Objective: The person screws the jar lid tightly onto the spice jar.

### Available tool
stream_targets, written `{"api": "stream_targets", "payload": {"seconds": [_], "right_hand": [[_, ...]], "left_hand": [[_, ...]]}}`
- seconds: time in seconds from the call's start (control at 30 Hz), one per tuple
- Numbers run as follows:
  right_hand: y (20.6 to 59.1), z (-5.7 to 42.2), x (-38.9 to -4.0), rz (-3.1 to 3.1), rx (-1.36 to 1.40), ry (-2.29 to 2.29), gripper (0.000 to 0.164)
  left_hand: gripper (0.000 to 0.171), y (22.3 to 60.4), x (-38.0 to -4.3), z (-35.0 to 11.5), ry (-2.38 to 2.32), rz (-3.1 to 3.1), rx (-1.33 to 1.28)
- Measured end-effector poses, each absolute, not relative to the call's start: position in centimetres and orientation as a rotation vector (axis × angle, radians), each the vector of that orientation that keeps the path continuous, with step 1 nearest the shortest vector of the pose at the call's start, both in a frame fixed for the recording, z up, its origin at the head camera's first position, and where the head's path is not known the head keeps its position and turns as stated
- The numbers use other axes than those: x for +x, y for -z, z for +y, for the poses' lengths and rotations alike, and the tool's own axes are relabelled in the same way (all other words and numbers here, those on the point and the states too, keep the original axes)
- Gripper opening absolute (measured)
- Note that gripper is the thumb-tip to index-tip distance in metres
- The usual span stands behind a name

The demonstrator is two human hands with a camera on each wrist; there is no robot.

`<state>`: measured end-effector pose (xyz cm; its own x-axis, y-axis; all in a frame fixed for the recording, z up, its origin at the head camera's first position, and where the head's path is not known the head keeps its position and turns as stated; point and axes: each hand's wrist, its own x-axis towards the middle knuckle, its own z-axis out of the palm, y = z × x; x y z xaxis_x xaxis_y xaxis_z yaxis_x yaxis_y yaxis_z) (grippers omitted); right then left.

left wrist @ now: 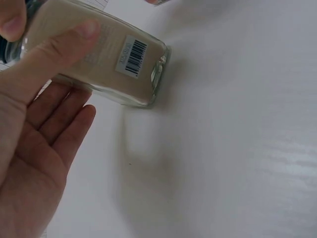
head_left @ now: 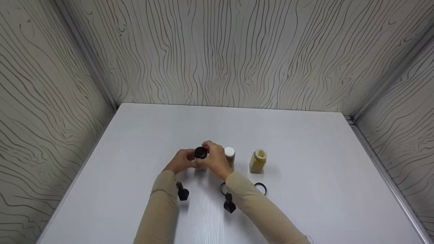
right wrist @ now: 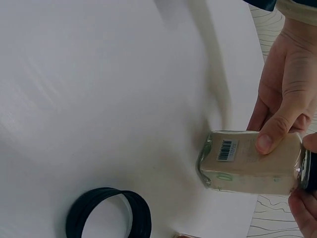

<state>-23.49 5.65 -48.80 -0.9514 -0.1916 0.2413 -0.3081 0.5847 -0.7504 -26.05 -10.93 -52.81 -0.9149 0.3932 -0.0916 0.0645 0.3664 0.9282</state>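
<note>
Gripping one square, beige-filled glass bottle (right wrist: 246, 166) between both hands (likely weighty, stiff, slick, breakable; best held by its flat sides): one left hand (head_left: 180, 162). One right hand (head_left: 215, 160) is pinching its round black cap (head_left: 200, 152). Rightward are resting one black ring (head_left: 221, 188), one white-topped brown bottle (head_left: 230, 153), one uncapped yellowish glass bottle (head_left: 257, 164), one second black ring (head_left: 265, 188).

A beige-filled glass bottle (right wrist: 247, 173) (marked with a barcode label (right wrist: 227, 150)) is gripped by the left hand (right wrist: 290, 94); its dark cap (right wrist: 311, 171) is pinched by the right hand (right wrist: 303, 210). A black ring (right wrist: 141, 213) is seen on the table (right wrist: 99, 99).
</note>
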Motion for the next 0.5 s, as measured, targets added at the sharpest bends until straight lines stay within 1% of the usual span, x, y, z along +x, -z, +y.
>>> {"api": "stream_targets", "payload": {"seconds": [0.27,0.5], "right_hand": [[48.88,5.96,-23.36,-2.673,0.446,-1.467,0.051],[48.8,6.42,-23.25,-2.651,0.547,-1.491,0.056]], "left_hand": [[0.047,52.7,-25.78,-10.83,-1.576,2.304,0.433],[0.049,52.76,-25.68,-10.63,-1.536,2.379,0.428]]}}
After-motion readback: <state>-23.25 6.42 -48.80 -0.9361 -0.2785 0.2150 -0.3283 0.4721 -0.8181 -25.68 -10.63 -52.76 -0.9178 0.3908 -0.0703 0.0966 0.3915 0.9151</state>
